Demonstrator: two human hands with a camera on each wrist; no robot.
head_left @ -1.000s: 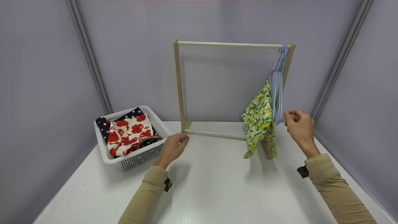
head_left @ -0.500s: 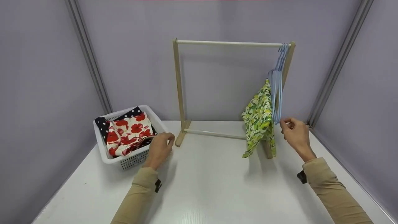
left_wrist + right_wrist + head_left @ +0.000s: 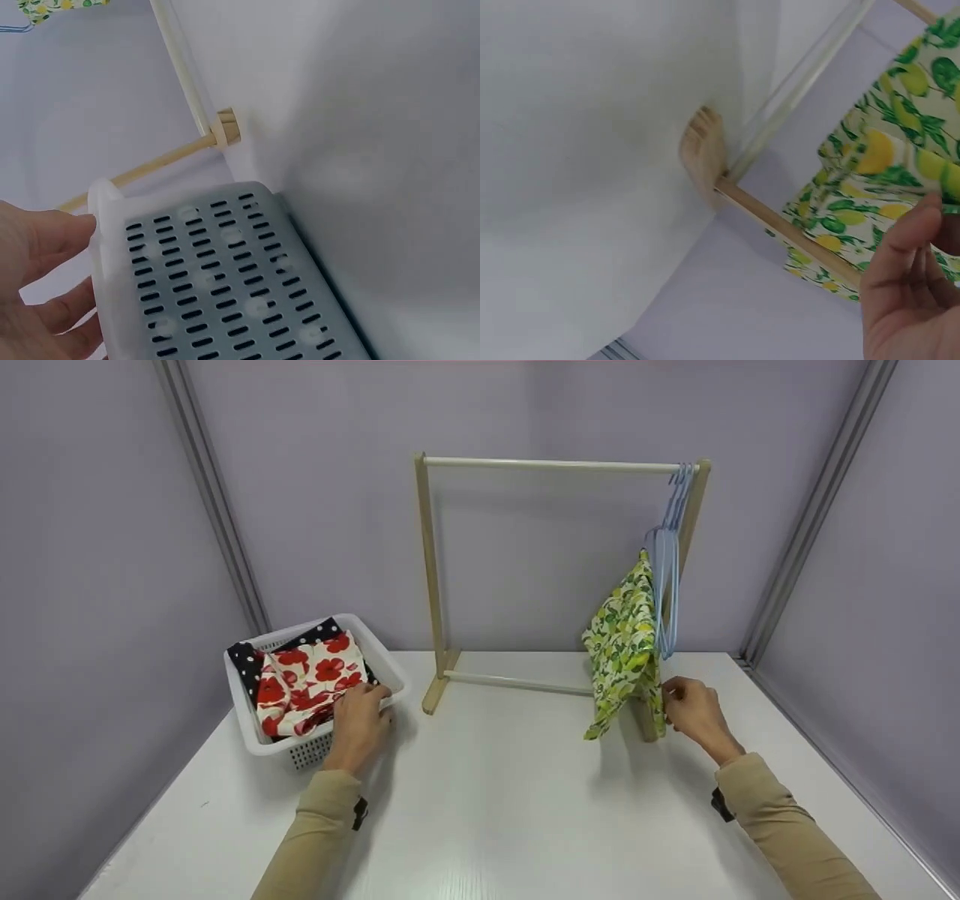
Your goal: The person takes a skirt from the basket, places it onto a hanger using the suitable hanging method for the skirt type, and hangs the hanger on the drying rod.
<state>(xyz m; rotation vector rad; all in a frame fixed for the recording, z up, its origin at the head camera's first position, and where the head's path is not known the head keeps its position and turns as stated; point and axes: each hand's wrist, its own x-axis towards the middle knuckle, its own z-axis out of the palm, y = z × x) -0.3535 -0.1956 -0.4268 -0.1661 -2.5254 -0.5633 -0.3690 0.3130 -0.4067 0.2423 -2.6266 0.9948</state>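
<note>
A lemon-print garment hangs at the right of a small wooden clothes rack. My right hand is at its lower right edge, and in the right wrist view the thumb and forefinger pinch a fold of the cloth. Above this hand, blue hangers hang close together from the rod. My left hand reaches over the near right rim of a white plastic basket, beside a red-flowered garment. In the left wrist view the thumb and fingers stand apart at the rim; the fingertips are hidden.
A black polka-dot cloth lies under the flowered garment. The rack's low crossbar runs just above the white table. Grey-lilac panels enclose the table at the back and sides.
My left hand has moved left and down from the rack's foot to the basket's rim. My right hand has dropped from beside the hangers to the lemon-print garment's lower edge, which it now pinches.
</note>
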